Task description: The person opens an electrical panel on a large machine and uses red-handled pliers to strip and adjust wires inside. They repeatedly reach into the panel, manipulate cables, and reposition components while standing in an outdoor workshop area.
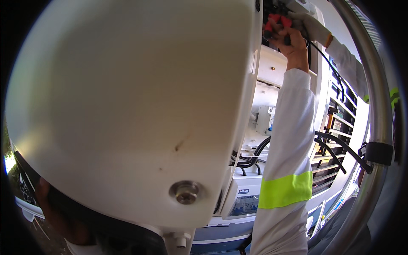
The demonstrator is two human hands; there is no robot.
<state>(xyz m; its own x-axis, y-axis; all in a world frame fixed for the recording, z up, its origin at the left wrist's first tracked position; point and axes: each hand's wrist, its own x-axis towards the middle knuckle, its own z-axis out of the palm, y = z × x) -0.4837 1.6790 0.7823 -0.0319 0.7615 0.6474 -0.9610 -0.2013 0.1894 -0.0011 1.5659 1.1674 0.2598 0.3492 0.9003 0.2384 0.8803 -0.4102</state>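
Observation:
My right hand (293, 44) is raised to the top of an open white cabinet, its fingers closed around red-handled pliers (272, 23) with black grip ends. The tool's jaws are lost among dark parts and wires. Close beside it, a co-worker's gloved hand (312, 30) reaches in from the right. My left hand (53, 208) is in shadow at the lower left, by the edge of a large white panel (127, 106); its fingers cannot be made out. That panel, with a bolt (186, 192) near its lower corner, fills most of the view and hides the cabinet's left part.
Below my right hand are a breaker (265, 120), bent black cables (257, 153) and a small breaker box (244, 197). A metal pole (379, 106) with a black clamp (379, 153) runs down the right side, before a barred window (335, 127).

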